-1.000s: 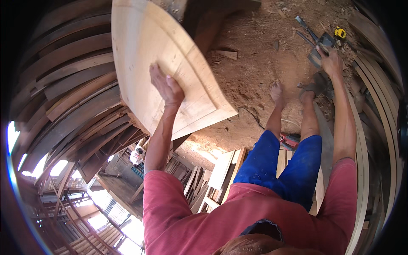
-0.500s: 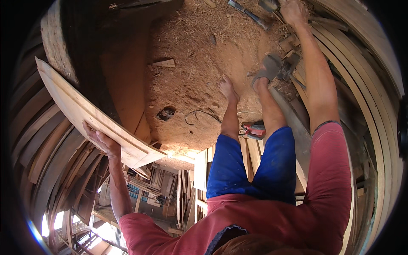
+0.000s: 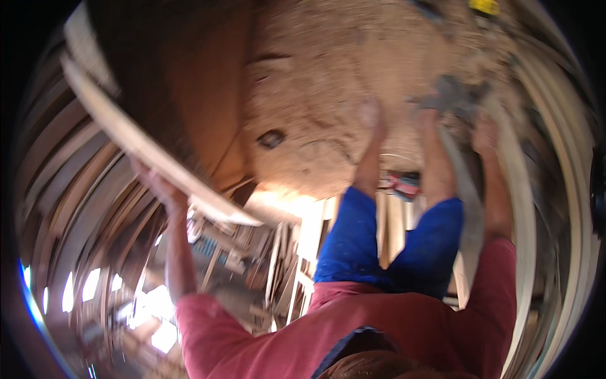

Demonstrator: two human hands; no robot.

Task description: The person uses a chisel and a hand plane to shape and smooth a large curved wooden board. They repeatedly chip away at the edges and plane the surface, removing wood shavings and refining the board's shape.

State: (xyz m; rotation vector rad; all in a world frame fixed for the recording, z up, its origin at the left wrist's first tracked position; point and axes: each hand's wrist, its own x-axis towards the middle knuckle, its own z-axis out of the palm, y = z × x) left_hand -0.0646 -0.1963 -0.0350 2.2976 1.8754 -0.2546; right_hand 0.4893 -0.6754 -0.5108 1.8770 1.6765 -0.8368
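Note:
My left hand grips the lower edge of a long pale wooden board; part of the fingers is hidden behind it. The board slants down from the upper left, its near end beside a brown panel. My right hand is at the right, beside my lower leg and the stacked planks. Motion smears its fingers, so I cannot make out whether it holds anything. Just left of it, a dark grey blurred shape lies around my right foot, where a sandal showed earlier.
Long planks lean along the left, and more planks line the right side. A red and black power tool rests between my legs. On the dusty floor sits a small black object. Something yellow lies at the far right.
My right hand has come back from the far right toward my leg. The view has shifted and blurred. A yellow thing now shows at the far edge. My left hand still grips the board.

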